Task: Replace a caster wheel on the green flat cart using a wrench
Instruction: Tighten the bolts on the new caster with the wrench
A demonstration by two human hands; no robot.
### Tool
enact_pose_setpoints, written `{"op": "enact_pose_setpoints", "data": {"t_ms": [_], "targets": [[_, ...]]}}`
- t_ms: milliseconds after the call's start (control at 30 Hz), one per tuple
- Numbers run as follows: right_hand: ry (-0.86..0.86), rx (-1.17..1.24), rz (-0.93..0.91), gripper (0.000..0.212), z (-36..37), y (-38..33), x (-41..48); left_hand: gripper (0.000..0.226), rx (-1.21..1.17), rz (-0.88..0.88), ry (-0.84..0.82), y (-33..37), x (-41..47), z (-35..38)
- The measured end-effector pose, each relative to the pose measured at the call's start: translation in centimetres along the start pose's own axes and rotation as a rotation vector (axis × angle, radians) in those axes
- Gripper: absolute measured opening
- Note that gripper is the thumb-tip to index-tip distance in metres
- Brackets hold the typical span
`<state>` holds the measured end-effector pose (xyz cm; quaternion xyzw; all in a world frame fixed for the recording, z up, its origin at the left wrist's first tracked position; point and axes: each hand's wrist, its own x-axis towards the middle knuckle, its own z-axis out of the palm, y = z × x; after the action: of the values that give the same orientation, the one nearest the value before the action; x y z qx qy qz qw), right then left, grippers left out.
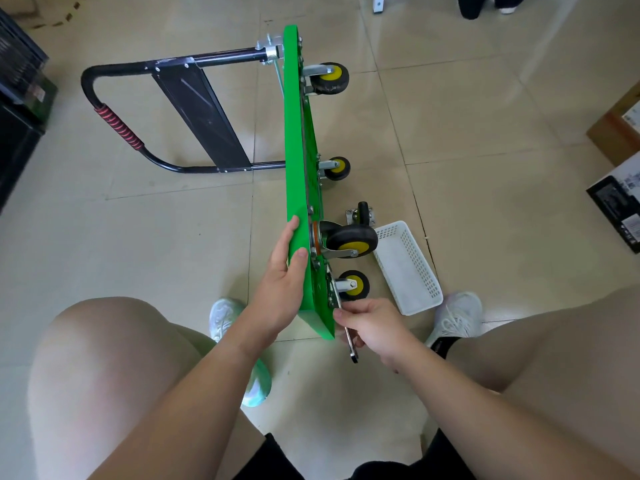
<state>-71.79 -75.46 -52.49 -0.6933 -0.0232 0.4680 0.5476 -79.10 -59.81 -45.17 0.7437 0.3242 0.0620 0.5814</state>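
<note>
On the floor (138,237), green flat cart (294,168) on edge, wheels exposed; flat left hand (284,282) steadies it; right hand (370,327) clamps wrench (350,344) at nr caster wheel (354,284).

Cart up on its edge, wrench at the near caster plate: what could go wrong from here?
The green cart stands on its edge with the left hand pressed flat against its deck; a hard pull might tip or slide it. The right hand grips the wrench close to the deck's corner; a slip could bang knuckles.
</note>
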Motion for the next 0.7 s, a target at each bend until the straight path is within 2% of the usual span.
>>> {"op": "enact_pose_setpoints", "data": {"t_ms": [167,367,500,600,700], "targets": [[0.029,-0.085,-0.064,0.019,0.1,1.6,2.7,0.047,-0.001,0.000,-0.013,-0.3,0.2,-0.1],[-0.021,-0.093,-0.017,0.038,0.6,2.4,5.8,0.050,0.019,-0.001,0.005,0.0,0.2,-0.1],[-0.037,-0.096,-0.034,0.035,0.9,2.7,6.5,0.050,0.043,-0.004,-0.003,0.0,0.3,-0.2],[-0.032,-0.035,-0.043,0.018,1.7,2.3,5.4,0.049,0.044,0.007,-0.004,-0.3,0.5,-0.2],[0.030,-0.053,-0.087,0.031,2.4,2.3,3.9,0.050,0.016,0.006,-0.016,-0.4,0.5,-0.2]]}}
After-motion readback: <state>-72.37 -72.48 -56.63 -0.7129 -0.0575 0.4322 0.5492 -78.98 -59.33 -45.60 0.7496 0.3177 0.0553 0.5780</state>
